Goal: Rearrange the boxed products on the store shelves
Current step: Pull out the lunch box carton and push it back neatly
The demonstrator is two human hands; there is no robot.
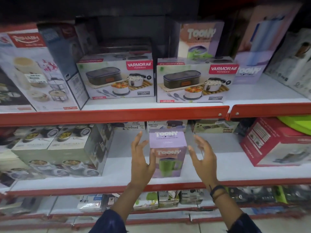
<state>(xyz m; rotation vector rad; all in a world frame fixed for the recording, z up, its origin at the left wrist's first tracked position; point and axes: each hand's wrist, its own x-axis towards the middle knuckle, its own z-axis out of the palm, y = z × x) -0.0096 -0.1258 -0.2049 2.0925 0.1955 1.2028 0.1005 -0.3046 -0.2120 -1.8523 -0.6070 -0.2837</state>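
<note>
1. The lilac Toony box (168, 153) stands upright on the middle shelf (235, 172), near its front edge, alone in a bare stretch between the lunch-box stack (67, 153) at 9 o'clock and the red box (276, 142) at 3 o'clock.
2. Its long axis runs vertical; the mug picture faces the camera.
3. The left hand (141, 158) is open, fingers spread, thumb touching or just beside the box's left front edge.
4. The right hand (203, 157) is open too, fingers curled and blurred, just off the box's right side, apart from it.
5. From the left hand the box lies at 3 o'clock; from the right hand at 9 o'clock. The left is nearer.
6. Judgement: both palms face inward, so the next move likely calls for closing on the two side faces together.
7. Similar Toony boxes (200, 39) stand on the upper shelf (269, 96) at 12 to 1 o'clock, behind the Varmora boxes (193, 81).
</note>
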